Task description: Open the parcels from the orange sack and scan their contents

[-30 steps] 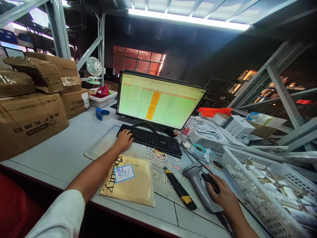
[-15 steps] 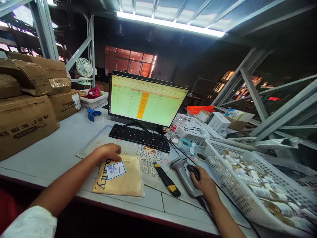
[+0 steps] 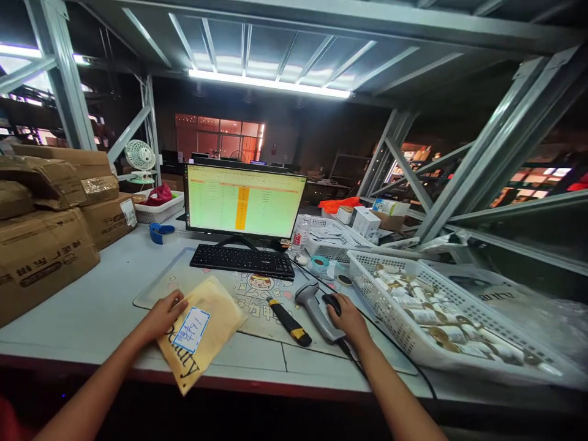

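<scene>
My left hand (image 3: 166, 313) grips the yellow packet (image 3: 221, 315) by its left side, its lower corner reaching past the front edge of the table (image 3: 59, 331). The paper label (image 3: 192, 331) is on it, so that part looks done. My right hand (image 3: 350, 317) is curled over the black mouse (image 3: 331, 303); beside it the scanner (image 3: 316, 313) lies unheld. Farther off, no hand is on the keyboard (image 3: 241, 261), and whether the sheet on the monitor (image 3: 211, 211) is complete or has entries left, I can't tell.

As for writing, the label's blue pen figures are too slanted for me to read surely; the packet's black print ends in "auty". The big carton (image 3: 41, 260) bears Chinese characters I can't make out, and the monitor's rows are too small to read
</scene>
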`<action>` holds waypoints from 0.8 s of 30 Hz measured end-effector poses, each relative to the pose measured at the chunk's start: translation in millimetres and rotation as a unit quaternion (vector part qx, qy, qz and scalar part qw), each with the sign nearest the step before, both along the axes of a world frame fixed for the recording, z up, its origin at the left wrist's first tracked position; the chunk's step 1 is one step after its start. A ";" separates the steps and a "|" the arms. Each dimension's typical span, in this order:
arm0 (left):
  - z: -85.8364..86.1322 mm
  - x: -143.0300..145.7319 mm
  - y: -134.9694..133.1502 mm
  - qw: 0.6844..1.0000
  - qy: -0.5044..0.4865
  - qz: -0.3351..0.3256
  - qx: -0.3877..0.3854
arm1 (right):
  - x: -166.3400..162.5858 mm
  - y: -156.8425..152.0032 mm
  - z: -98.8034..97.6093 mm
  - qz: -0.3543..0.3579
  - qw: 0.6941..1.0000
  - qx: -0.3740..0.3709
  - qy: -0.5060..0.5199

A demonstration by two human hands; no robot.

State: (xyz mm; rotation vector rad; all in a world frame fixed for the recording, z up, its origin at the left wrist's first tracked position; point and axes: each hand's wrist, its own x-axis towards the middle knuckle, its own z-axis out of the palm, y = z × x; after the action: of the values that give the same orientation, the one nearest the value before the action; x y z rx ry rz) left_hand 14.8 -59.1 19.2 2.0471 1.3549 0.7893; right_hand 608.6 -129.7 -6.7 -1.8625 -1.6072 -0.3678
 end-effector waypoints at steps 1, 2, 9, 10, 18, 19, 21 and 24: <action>-5.3 -3.5 -4.8 1.000 -0.026 0.015 -0.002 | -1.9 -0.3 1.2 0.001 1.000 0.004 0.004; -9.4 -5.9 -8.9 0.998 -0.050 0.028 0.000 | -4.1 -0.8 2.5 0.003 1.000 0.009 0.009; -6.1 -2.7 -18.6 0.991 -0.107 0.074 0.038 | -12.9 -10.0 18.4 0.009 0.997 0.041 0.066; -3.4 -2.7 -20.0 0.989 -0.105 0.085 0.052 | -13.7 -11.3 25.1 0.005 0.996 0.048 0.075; 49.4 12.5 -83.6 0.978 -0.099 0.027 0.181 | -148.5 -61.9 121.2 0.263 0.955 -0.029 0.137; 57.9 21.3 -97.6 0.976 -0.088 -0.027 0.197 | -178.2 -78.3 126.0 0.313 0.936 -0.060 0.148; 70.8 39.0 -123.9 0.959 -0.070 -0.148 0.231 | -228.6 -110.1 125.8 0.405 0.884 -0.148 0.179; 76.7 52.3 -143.2 0.930 -0.072 -0.260 0.249 | -252.3 -152.6 111.6 0.441 0.818 -0.183 0.320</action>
State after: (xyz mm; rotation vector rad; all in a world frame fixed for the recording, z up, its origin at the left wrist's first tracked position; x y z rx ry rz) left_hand 67.1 -202.3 95.9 2.5093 0.5011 1.0794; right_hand 356.3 -282.2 104.9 -1.0519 -1.8699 0.9300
